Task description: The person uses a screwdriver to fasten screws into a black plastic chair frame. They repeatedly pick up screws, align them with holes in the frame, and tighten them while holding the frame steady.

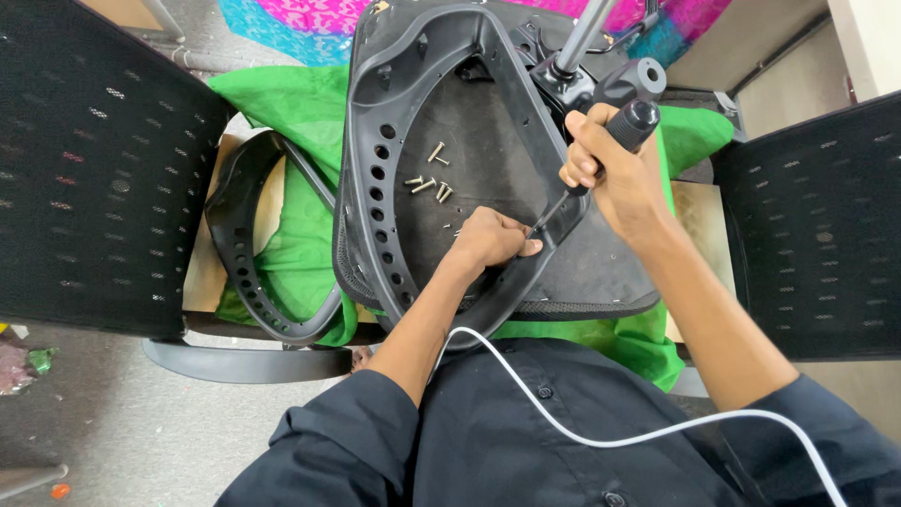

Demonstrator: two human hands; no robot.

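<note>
At frame centre my right hand (610,164) grips one black-handled screwdriver (601,155), closed tight. My left hand (493,239) pinches its tip against the black plastic chair frame (361,169). I count about five loose silver screws (427,181) on the upturned seat base (488,141).

A single head-worn camera looks steeply down from just above the person's chest, close over both hands (554,211) and the upturned black plastic chair seat frame (375,178). Black mesh chair backs (94,169) fill both side edges; grey floor (122,432) shows lower left.
</note>
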